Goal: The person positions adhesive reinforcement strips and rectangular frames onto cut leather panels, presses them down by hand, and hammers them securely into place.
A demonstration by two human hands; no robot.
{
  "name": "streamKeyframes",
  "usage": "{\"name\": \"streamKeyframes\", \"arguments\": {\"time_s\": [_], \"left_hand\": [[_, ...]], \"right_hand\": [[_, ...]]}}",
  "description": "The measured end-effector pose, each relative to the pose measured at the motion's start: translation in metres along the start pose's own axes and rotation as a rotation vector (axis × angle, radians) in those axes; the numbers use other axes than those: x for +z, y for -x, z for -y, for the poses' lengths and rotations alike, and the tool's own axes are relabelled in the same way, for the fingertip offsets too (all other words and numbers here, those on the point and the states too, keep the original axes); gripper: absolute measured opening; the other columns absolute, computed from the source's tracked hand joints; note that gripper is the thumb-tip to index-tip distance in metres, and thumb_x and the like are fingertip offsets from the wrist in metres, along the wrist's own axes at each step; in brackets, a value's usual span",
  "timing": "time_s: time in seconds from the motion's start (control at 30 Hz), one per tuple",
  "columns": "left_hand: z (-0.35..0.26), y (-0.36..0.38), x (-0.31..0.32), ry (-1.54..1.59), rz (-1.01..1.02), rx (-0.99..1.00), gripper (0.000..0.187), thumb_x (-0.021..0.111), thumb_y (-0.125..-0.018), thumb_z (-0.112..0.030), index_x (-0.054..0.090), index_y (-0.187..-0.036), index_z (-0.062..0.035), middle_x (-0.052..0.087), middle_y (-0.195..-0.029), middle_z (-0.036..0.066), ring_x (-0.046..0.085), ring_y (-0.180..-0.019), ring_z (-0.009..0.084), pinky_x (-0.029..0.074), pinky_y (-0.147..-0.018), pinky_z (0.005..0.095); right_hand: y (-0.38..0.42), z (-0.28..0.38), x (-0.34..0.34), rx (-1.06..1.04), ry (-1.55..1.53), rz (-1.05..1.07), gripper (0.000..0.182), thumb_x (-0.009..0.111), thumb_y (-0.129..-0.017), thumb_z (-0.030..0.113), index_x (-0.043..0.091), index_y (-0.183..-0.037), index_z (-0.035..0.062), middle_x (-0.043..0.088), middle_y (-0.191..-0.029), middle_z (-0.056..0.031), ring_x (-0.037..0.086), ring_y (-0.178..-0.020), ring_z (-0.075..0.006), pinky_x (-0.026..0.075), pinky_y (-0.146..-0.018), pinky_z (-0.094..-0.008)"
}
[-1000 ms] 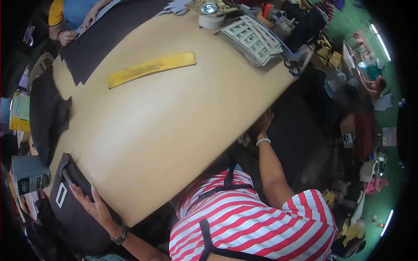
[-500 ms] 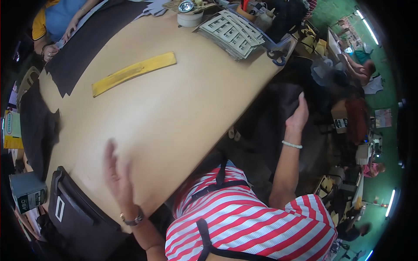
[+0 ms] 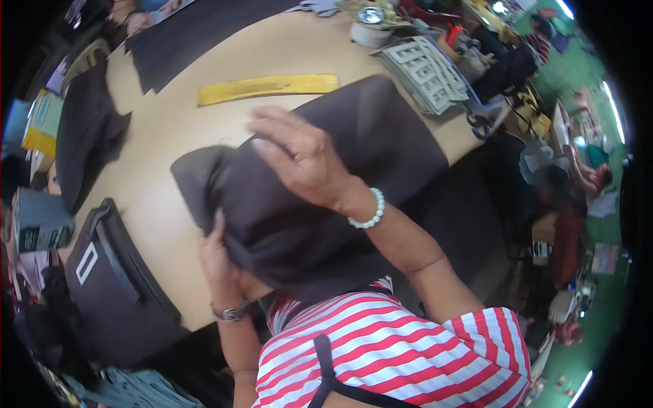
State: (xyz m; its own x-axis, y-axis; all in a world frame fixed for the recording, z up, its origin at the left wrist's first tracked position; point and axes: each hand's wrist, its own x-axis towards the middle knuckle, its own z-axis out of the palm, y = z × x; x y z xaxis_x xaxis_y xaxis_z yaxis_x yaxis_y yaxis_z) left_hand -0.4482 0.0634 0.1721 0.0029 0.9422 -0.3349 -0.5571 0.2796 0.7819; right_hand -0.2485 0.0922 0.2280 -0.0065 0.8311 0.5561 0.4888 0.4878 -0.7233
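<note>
1. Where it spreads widest before me, the bench (image 3: 156, 224): pale-topped, bearing most of the goods below.
2. Dark sheet (image 3: 381, 143): one, folded and rumpled, across the bench's near side. Step in hand, by my judgement: arranging it there. Smoothing its creases would call for one hand steadying the edge, the other pressing flat.
3. Grey container (image 3: 44, 217): at the bench's left edge; label blurred, contents not visible.
4. Yellow strip (image 3: 269, 88): lying flat just beyond the sheet.
5. Right hand (image 3: 303, 149): loosely spread, grasping nothing, over the sheet; contact uncertain.
6. Left hand (image 3: 224, 262): thumb raised at the sheet's left side, fingers hidden; I cannot tell whether it grips.
7. White tub (image 3: 371, 36): shiny round object (image 3: 371, 15) on top; interior hidden.
8. Orange-brown cup (image 3: 447, 52): a red item (image 3: 454, 32) standing in it.
</note>
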Motion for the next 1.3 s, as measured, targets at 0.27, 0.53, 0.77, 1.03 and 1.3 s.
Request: {"name": "streamKeyframes", "arguments": {"time_s": [0.27, 0.53, 0.77, 1.03, 1.3], "left_hand": [[-0.072, -0.003, -0.095, -0.393, -0.191, 0.143, 0.052, 0.063, -0.089, -0.01, 0.04, -0.132, 0.0099, 0.054, -0.124, 0.018, 0.057, -0.108, 0.0231, 0.047, -0.093, 0.0328], [-0.06, 0.001, -0.098, -0.65, -0.272, 0.372, 0.061, 0.063, -0.089, -0.013, 0.034, -0.135, 0.0155, 0.047, -0.133, 0.02, 0.049, -0.117, 0.0233, 0.037, -0.101, 0.0302], [-0.133, -0.03, -0.053, -0.547, -0.223, 0.702, 0.044, 0.059, -0.091, -0.008, 0.043, -0.129, 0.0082, 0.056, -0.119, 0.01, 0.055, -0.102, 0.0157, 0.044, -0.089, 0.0276], [-0.04, -0.012, -0.06, -1.057, -0.243, 0.608, 0.067, 0.061, -0.086, -0.006, 0.027, -0.142, 0.0042, 0.04, -0.139, 0.029, 0.045, -0.127, 0.0309, 0.035, -0.104, 0.0332], [-0.025, -0.004, -0.063, -1.063, -0.19, 0.617, 0.035, 0.057, -0.088, -0.002, 0.058, -0.123, 0.0014, 0.064, -0.111, 0.02, 0.061, -0.102, 0.0284, 0.045, -0.088, 0.034]], "right_hand": [[0.056, -0.075, -0.006, 0.304, 0.876, 0.009, 0.072, 0.053, -0.087, 0.053, 0.043, -0.133, -0.0009, 0.041, -0.139, -0.0221, 0.034, -0.13, -0.0425, 0.023, -0.102, -0.0632], [0.023, -0.044, 0.005, 0.473, 0.323, 0.012, 0.033, 0.073, -0.078, 0.026, 0.062, -0.09, -0.003, 0.061, -0.104, -0.0175, 0.057, -0.098, -0.0319, 0.043, -0.086, -0.0384], [0.001, -0.011, -0.041, 0.145, -0.026, -0.343, 0.032, 0.057, -0.09, 0.002, 0.052, -0.122, -0.0029, 0.061, -0.095, -0.0083, 0.056, -0.089, -0.0136, 0.046, -0.083, -0.0252], [0.12, -0.016, -0.096, 0.516, 0.35, -0.029, 0.025, 0.052, -0.09, -0.002, 0.063, -0.113, -0.0022, 0.067, -0.102, -0.014, 0.064, -0.098, -0.0219, 0.046, -0.088, -0.0303], [0.087, -0.038, -0.084, 0.479, 0.411, -0.055, 0.021, 0.063, -0.085, 0.007, 0.067, -0.103, -0.0031, 0.068, -0.092, -0.0166, 0.064, -0.081, -0.0241, 0.048, -0.075, -0.0322]]}}
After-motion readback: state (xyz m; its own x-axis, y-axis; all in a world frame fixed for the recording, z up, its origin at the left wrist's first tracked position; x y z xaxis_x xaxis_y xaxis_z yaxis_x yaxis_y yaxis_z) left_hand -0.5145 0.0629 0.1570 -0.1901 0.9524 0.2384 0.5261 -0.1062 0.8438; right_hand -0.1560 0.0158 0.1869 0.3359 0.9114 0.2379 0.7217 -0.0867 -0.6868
